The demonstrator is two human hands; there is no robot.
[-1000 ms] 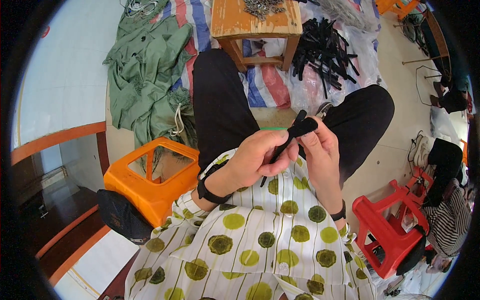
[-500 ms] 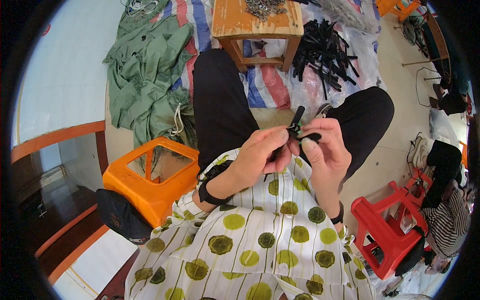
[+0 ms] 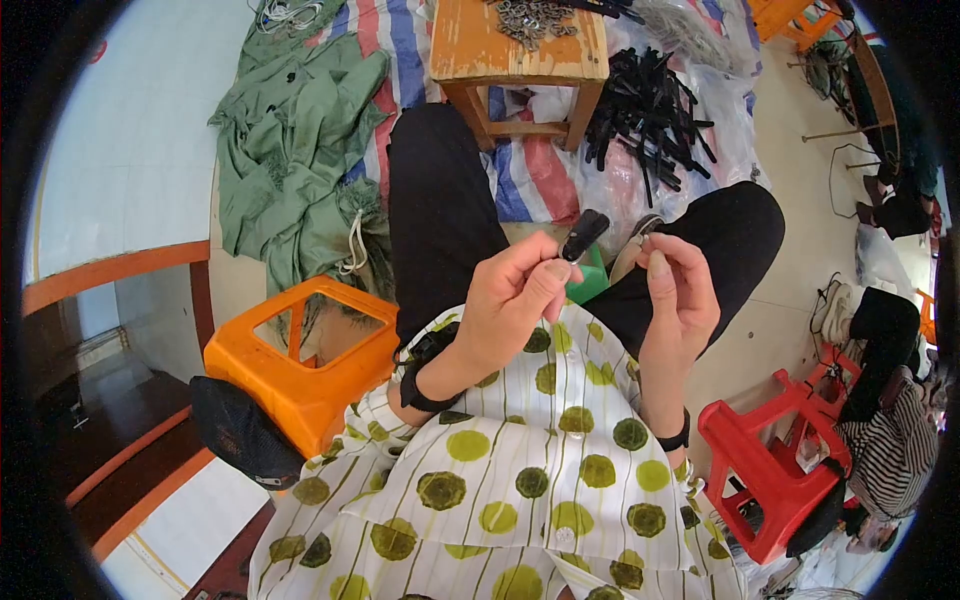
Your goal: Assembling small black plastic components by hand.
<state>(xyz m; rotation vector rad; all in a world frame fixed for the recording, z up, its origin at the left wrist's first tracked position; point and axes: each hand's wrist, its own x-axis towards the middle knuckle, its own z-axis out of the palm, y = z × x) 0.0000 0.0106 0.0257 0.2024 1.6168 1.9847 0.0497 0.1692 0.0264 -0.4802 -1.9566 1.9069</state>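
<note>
My left hand (image 3: 520,295) pinches a short black strap (image 3: 585,234) between thumb and fingers, its free end sticking up past the fingertips. A little to the right, my right hand (image 3: 682,295) has its thumb and fingertips pressed together; whatever is between them is too small to make out. The two hands are apart, above my lap. Ahead of them, a pile of similar black straps (image 3: 650,125) lies on clear plastic. A heap of small metal pieces (image 3: 530,22) rests on the worn wooden stool (image 3: 465,65). Behind the strap shows part of a green object (image 3: 592,278).
Crumpled green cloth (image 3: 290,150) and a striped sheet (image 3: 545,170) cover the floor ahead. An orange plastic stool (image 3: 255,330) with a black cap (image 3: 240,430) stands at my left, a red stool (image 3: 740,470) at my right. Another person's legs (image 3: 885,315) show at the far right.
My hands have come apart after being together at the black strap. The strap stays in my left hand, while my right hand has moved a little to the right, off it.
</note>
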